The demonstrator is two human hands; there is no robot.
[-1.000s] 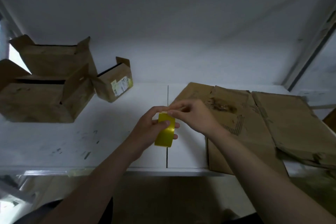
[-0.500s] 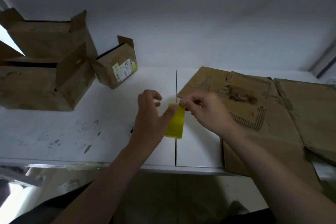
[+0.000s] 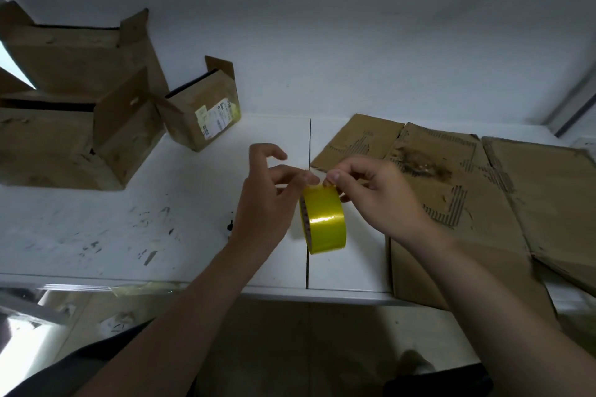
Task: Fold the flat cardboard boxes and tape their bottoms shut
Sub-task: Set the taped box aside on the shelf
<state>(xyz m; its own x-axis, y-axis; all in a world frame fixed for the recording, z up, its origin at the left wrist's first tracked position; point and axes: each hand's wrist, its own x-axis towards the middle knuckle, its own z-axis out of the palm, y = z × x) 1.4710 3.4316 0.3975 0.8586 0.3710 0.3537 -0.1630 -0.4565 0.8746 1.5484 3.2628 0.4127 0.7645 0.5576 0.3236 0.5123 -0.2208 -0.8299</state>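
A scuffed white table with a dark centre seam bears two large open brown cardboard boxes, a smaller labelled cardboard box and, at right, overlapping flattened brown cardboard boxes.

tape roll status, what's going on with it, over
Both on it: left hand grips the tape roll at its top edge, right hand pinches its top. Flat cardboard at right, not yet folded. Nothing in the way.

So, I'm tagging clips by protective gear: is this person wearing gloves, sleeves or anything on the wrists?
No. The left hand and right hand are bare, with no gloves. No ring, watch or band shows. The left forearm and right forearm are uncovered to the frame edge, so no sleeve is in view.
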